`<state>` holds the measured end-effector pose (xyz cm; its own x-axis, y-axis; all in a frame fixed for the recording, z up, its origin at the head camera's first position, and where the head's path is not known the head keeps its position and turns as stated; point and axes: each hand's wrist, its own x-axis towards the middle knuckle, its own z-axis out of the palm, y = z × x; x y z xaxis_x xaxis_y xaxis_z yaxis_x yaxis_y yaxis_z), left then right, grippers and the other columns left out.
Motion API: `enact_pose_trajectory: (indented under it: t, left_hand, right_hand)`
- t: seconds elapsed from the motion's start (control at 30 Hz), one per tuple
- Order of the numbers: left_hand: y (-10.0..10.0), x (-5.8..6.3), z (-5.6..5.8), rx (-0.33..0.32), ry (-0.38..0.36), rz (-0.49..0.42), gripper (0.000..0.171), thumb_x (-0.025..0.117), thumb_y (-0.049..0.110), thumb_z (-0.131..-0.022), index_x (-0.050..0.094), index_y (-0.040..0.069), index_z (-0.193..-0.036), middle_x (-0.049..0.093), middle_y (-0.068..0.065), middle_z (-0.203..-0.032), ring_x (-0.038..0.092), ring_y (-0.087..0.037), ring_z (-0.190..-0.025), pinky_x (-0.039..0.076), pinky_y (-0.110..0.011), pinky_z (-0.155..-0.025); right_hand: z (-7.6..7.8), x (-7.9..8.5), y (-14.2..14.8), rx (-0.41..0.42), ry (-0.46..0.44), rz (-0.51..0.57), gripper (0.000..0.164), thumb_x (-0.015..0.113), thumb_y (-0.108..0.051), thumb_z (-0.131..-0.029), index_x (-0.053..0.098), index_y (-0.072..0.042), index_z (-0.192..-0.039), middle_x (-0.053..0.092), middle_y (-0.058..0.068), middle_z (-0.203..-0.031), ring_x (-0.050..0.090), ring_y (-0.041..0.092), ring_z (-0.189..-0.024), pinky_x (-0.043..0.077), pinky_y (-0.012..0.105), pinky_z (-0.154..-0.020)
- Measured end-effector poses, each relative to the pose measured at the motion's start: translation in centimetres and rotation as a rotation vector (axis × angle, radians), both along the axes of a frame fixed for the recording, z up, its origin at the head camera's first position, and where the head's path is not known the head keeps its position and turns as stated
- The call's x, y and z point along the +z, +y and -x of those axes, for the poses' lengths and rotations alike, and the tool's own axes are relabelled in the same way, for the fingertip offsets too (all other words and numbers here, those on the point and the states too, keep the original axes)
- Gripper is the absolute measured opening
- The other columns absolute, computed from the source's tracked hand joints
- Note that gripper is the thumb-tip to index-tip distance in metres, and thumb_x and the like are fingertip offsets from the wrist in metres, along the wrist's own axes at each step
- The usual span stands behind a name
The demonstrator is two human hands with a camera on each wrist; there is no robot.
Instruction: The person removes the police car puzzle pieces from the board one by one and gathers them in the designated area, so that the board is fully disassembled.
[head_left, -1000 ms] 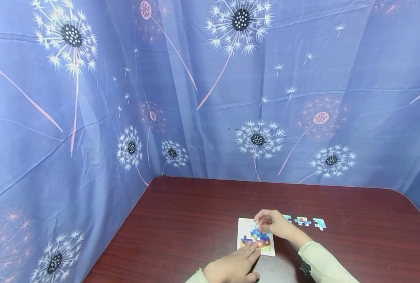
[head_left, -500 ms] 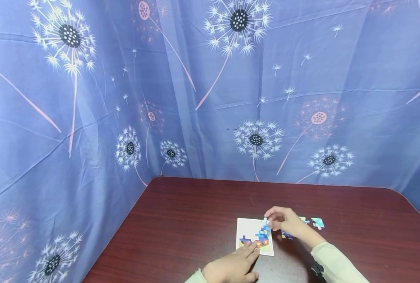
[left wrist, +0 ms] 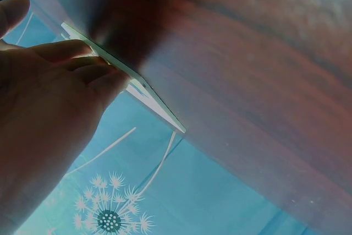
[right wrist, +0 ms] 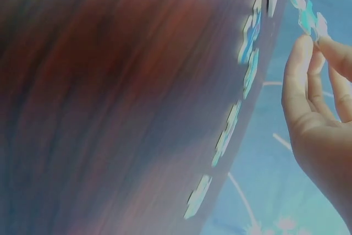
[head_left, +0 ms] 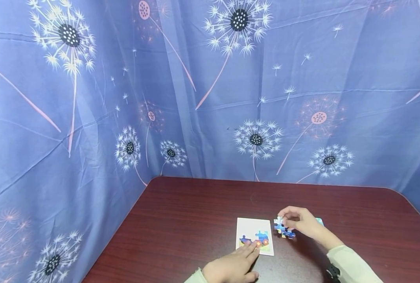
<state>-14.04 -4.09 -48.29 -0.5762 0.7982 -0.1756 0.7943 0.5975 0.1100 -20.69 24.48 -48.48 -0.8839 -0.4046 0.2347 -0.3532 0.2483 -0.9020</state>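
Note:
A white puzzle board (head_left: 247, 227) lies on the table with several pieces placed in its lower part, which form part of a blue vehicle with red wheels. My left hand (head_left: 231, 267) rests on the board's lower edge, fingers extended; in the left wrist view the fingers lie over the board (left wrist: 162, 111). To the right of the board, my right hand (head_left: 303, 225) pinches a light-blue jigsaw puzzle piece (right wrist: 309, 17) between thumb and fingertips, raised above the table. Beneath it, a blue puzzle piece (head_left: 288, 234) lies on the table.
Loose puzzle pieces lie in a row right of the board, such as one piece (right wrist: 225, 135) and a farther end piece (right wrist: 198, 196); the right hand partly hides them in the head view. A blue dandelion curtain (head_left: 196, 118) hangs behind the dark red table (head_left: 181, 220).
My right hand has moved right, off the board to beside it, carrying the puzzle piece away from the upper part of the picture. My left hand has stayed in place.

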Motion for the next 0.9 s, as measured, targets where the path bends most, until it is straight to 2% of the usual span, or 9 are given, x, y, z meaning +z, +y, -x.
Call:
enact_pose_trajectory:
  t: [0.27,0.6,0.73,0.9]
  left_hand:
    - [0.0,-0.1,0.1,0.008,-0.012,0.001,0.062,0.042,0.043,-0.1,0.035,0.005,-0.148,0.028,-0.008,-0.156,0.023,-0.019,-0.144,0.022,-0.025,-0.114]
    - [-0.1,-0.2,0.0,0.008,-0.003,-0.006,0.062,0.042,0.043,-0.1,0.035,0.005,-0.148,0.029,-0.007,-0.156,0.024,-0.019,-0.144,0.023,-0.024,-0.114]
    - [-0.1,-0.1,-0.1,0.013,-0.019,-0.009,0.062,0.041,0.043,-0.1,0.034,0.005,-0.149,0.028,-0.007,-0.156,0.022,-0.019,-0.144,0.022,-0.025,-0.114]
    - [-0.2,0.0,-0.1,0.01,-0.016,-0.003,0.062,0.041,0.043,-0.1,0.034,0.005,-0.148,0.027,-0.008,-0.156,0.023,-0.02,-0.144,0.023,-0.025,-0.114]
  right_hand:
    - [-0.3,0.0,2.1,-0.049,-0.028,-0.041,0.023,0.061,0.002,-0.09,0.058,0.014,-0.11,0.064,0.022,-0.088,0.065,0.012,-0.075,0.058,0.037,-0.063]
    - [-0.9,-0.7,4.5,-0.082,-0.018,-0.065,0.022,0.06,0.003,-0.09,0.055,0.019,-0.105,0.066,0.018,-0.085,0.064,0.009,-0.072,0.057,0.036,-0.06]
    - [-1.2,-1.1,5.2,-0.095,-0.038,-0.075,0.022,0.061,0.003,-0.09,0.056,0.017,-0.106,0.066,0.012,-0.084,0.064,0.009,-0.071,0.057,0.034,-0.06]
    - [-1.5,-1.3,5.8,-0.11,-0.059,-0.104,0.024,0.061,0.002,-0.09,0.056,0.019,-0.107,0.066,0.012,-0.083,0.063,0.009,-0.069,0.057,0.033,-0.059]
